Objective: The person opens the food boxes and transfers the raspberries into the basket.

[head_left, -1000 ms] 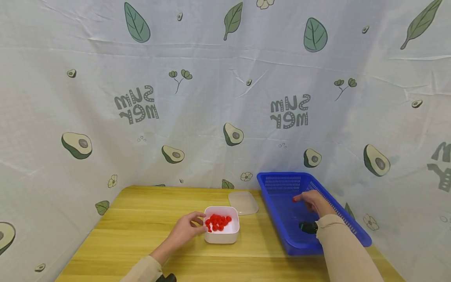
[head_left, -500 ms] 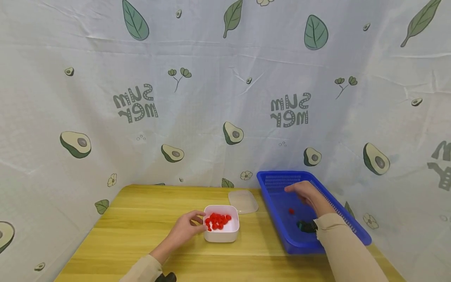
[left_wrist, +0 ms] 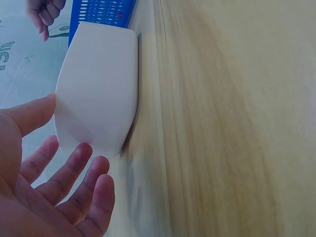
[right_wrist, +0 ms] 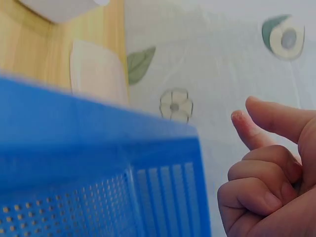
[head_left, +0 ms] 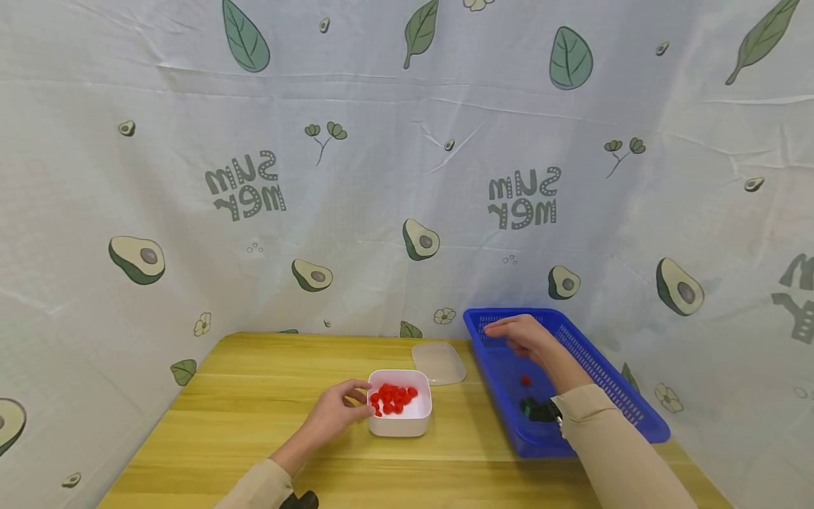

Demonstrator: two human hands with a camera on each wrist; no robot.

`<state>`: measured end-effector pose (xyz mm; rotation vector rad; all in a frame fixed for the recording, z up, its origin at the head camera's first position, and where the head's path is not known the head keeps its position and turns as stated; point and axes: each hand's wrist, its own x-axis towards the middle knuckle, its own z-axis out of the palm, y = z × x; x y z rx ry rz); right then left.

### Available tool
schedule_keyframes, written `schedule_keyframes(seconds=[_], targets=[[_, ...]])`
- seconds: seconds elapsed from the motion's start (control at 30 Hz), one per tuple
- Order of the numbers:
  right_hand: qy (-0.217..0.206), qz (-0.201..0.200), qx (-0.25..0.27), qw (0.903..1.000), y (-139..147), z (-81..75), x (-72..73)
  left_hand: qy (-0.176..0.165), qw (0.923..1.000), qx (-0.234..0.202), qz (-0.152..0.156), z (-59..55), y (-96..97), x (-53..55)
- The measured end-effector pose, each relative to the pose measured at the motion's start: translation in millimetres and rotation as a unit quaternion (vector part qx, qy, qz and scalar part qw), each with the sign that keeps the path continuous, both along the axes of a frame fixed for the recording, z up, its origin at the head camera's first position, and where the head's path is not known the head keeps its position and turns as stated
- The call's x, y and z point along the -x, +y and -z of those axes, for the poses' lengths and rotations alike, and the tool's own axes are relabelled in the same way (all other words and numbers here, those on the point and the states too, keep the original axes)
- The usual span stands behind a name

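Small red round pieces (head_left: 394, 398) lie in a heap in a square white box (head_left: 400, 425) in the head view. My left hand (head_left: 340, 413) is at the box's left side, thumb and fingertips touching its wall with the fingers relaxed. In the left wrist view the thumb is at the rim of the white box (left_wrist: 98, 84). My right hand (head_left: 531, 341) hovers over the far left part of a blue basket (head_left: 502, 417) and holds nothing. Its thumb and index finger are apart, the other fingers loosely curled. One red piece (head_left: 526, 380) lies on the basket's floor.
A translucent flat lid (head_left: 439, 363) lies on the wooden table (head_left: 286, 375) behind the box, left of the basket. A patterned cloth (head_left: 381, 177) hangs behind and at both sides. The basket's raised rim stands between the right hand and the box.
My right hand let go of a red piece, which now lies in the basket, then rose and moved left toward the basket's far left corner. My left hand and the box stayed in place.
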<state>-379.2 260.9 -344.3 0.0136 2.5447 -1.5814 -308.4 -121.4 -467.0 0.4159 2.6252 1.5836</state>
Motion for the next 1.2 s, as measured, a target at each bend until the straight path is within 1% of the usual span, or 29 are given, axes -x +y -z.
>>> schedule_keyframes(seconds=[0.23,0.37,0.5,0.77,0.97,1.2], targets=[[0.009,-0.022,0.008,0.9997,-28.2,-5.6,-10.2,0.001,1.0000,0.002,-0.004,-0.4,0.8,0.7],[0.012,-0.023,0.012,0.9996,-42.8,-7.1,-14.2,0.001,0.9999,0.008,-0.007,-1.6,1.1,1.3],[0.011,-0.027,0.011,0.9995,-57.3,-4.9,-16.5,0.002,0.9999,0.008,-0.009,-2.0,1.3,1.8],[-0.009,-0.037,0.022,0.9990,-85.9,9.8,-19.4,0.005,0.9999,0.006,-0.007,-0.2,0.1,2.3],[-0.024,-0.066,0.048,0.9964,-106.1,19.9,-25.5,0.005,1.0000,0.004,-0.007,0.7,0.1,0.9],[-0.040,-0.077,0.044,0.9953,-123.5,30.6,-25.9,0.006,1.0000,0.006,-0.003,0.4,-0.2,0.2]])
